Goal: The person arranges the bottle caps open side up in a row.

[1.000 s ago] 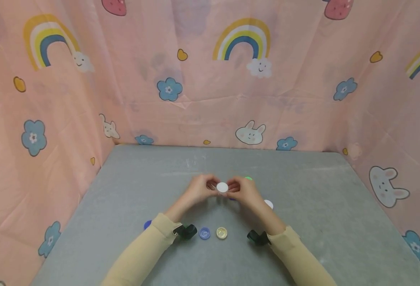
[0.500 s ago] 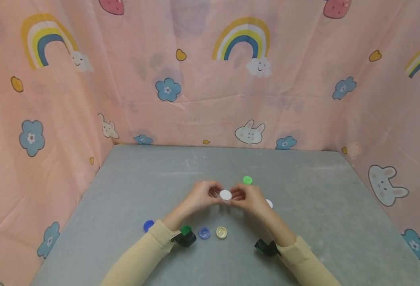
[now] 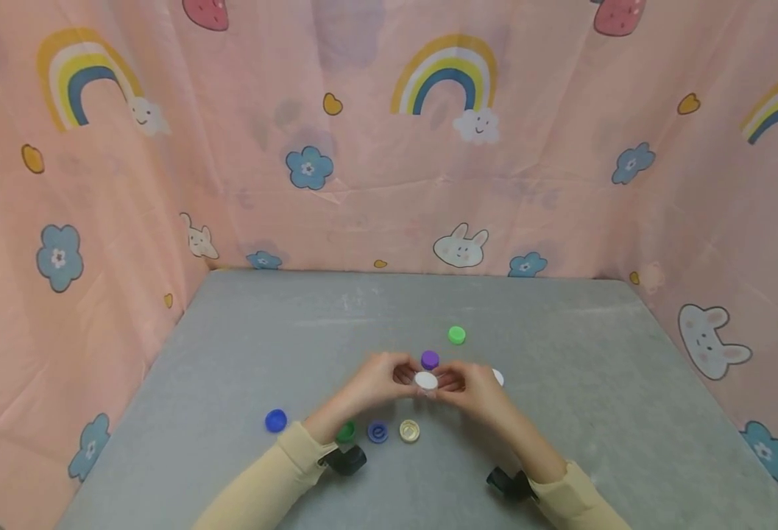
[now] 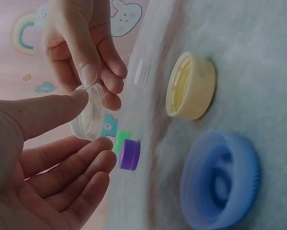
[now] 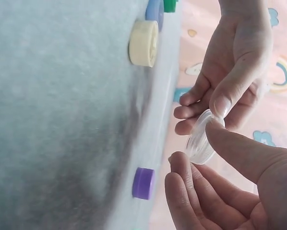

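Note:
A whitish, see-through bottle cap [image 3: 426,380] is held in the air above the middle of the table, tilted, between both hands. My left hand [image 3: 377,381] pinches one side of it with thumb and fingers. From the other side my right hand [image 3: 480,394] pinches it the same way. Both thumbs meet on the rim of the cap [image 4: 89,114] in the left wrist view. Just beyond the hands a purple cap [image 3: 430,359] lies on the table. Nearer than the hands are a light blue cap [image 3: 377,431] and a cream cap [image 3: 410,430], hollow sides up.
On the grey table [image 3: 594,368] a green cap [image 3: 457,335] lies farther back. A white cap [image 3: 498,377] is partly hidden behind the right hand. A dark blue cap [image 3: 276,420] lies left, and a dark green cap [image 3: 346,432] sits beside the left wrist. A pink printed curtain [image 3: 362,206] surrounds the table.
Both hands have come nearer and slightly right with the whitish cap, tilting it. The purple, bright green, dark blue and dark green caps have come into fuller view.

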`<state>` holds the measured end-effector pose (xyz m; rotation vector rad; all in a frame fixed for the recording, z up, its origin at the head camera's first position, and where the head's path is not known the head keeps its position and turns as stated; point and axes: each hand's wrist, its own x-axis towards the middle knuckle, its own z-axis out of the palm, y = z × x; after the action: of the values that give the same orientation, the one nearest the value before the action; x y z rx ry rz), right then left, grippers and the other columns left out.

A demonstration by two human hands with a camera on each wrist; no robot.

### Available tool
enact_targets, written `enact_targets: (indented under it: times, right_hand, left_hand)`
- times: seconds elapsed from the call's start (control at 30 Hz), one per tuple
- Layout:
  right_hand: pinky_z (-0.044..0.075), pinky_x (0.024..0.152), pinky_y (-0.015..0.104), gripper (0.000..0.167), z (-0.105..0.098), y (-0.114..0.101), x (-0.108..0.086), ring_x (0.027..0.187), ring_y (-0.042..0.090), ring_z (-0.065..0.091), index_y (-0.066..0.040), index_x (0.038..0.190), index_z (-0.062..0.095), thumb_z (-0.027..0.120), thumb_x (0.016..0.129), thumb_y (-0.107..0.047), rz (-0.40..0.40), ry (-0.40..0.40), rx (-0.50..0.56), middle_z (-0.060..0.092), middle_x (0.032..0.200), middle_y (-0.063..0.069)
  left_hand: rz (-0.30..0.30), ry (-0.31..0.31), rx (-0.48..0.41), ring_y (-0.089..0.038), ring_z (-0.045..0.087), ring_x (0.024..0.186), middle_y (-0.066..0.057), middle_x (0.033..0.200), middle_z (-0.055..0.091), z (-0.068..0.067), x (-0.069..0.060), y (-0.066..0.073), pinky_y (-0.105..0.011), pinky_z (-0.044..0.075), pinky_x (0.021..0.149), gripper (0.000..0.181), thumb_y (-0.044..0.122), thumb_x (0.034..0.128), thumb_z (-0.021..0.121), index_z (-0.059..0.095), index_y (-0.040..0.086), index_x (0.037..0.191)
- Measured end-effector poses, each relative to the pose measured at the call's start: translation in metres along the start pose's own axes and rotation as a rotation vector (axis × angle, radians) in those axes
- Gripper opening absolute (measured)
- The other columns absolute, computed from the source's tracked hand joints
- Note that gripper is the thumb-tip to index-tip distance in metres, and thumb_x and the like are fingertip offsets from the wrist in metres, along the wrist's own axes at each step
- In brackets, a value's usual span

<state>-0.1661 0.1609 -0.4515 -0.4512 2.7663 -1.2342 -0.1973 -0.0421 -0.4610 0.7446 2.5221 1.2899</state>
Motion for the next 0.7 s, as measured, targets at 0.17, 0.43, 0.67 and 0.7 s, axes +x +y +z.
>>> enact_targets:
  times: [0.17,0.43,0.67,0.7]
  right_hand:
    - [0.055,0.069,0.027,0.032,-0.001,0.004,-0.008,0.080,0.019,0.068,-0.002,0.103,0.066,0.077,0.079,-0.020,0.003,-0.018,0.037,0.071,0.089,0.009]
    - [0.053,0.068,0.022,0.034,-0.005,0.012,-0.017,0.079,0.018,0.068,-0.001,0.104,0.067,0.075,0.082,-0.025,-0.008,-0.029,0.095,0.072,0.089,0.011]
    - [0.053,0.068,0.023,0.027,-0.013,0.022,-0.021,0.080,0.019,0.069,-0.002,0.107,0.067,0.067,0.089,-0.021,-0.037,-0.100,0.178,0.072,0.089,0.010]
    - [0.054,0.067,0.024,0.027,-0.015,0.022,-0.021,0.079,0.021,0.069,-0.002,0.108,0.067,0.066,0.089,-0.022,-0.036,-0.110,0.188,0.072,0.089,0.010]
  left_hand:
    - [-0.010,-0.015,-0.010,-0.002,0.060,0.076,0.006,0.086,0.067,0.006,-0.004,0.002,-0.019,0.050,0.070,0.025,0.026,0.0770,0.079,0.069,0.016,0.097]
    - [-0.008,-0.043,-0.067,-0.002,0.061,0.075,0.004,0.086,0.069,0.013,-0.006,0.004,-0.019,0.050,0.069,0.023,0.028,0.0796,0.077,0.068,0.013,0.095]
    - [0.005,-0.058,-0.050,-0.001,0.060,0.070,0.009,0.079,0.068,0.018,-0.006,0.004,-0.019,0.049,0.066,0.019,0.036,0.0851,0.070,0.070,0.018,0.092]
    - [0.011,-0.057,-0.043,-0.001,0.060,0.069,0.010,0.078,0.067,0.018,-0.006,0.005,-0.019,0.048,0.065,0.019,0.036,0.0856,0.069,0.070,0.018,0.092]
